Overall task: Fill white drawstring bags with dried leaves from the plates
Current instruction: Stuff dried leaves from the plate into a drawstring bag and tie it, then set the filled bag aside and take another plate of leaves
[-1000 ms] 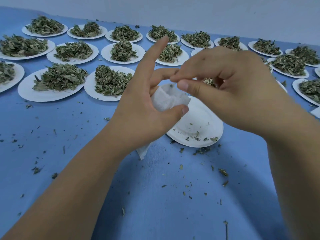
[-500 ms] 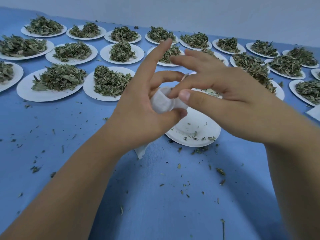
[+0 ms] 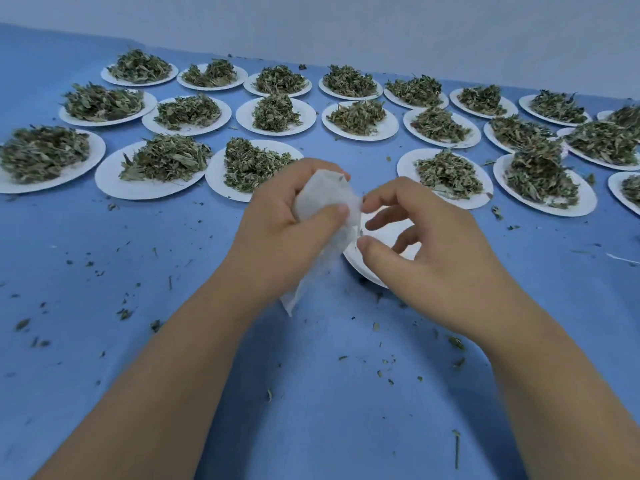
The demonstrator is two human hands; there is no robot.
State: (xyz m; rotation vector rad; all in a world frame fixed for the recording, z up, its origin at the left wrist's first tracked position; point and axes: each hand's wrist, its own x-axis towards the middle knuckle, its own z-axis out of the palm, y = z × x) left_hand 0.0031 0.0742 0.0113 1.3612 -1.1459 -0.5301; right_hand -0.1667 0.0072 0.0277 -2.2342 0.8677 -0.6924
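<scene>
In the left hand (image 3: 277, 237), the bag (image 3: 320, 195).

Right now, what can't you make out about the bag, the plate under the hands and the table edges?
Head view only:
Fill of the bag: the left hand wraps it; fabric opaque.
Drawstring: too thin to see; whether the right hand pinches it is unclear.
Near plate: mostly under the right hand; leftovers hidden.
Far-right plate: cut by the frame edge.
</scene>
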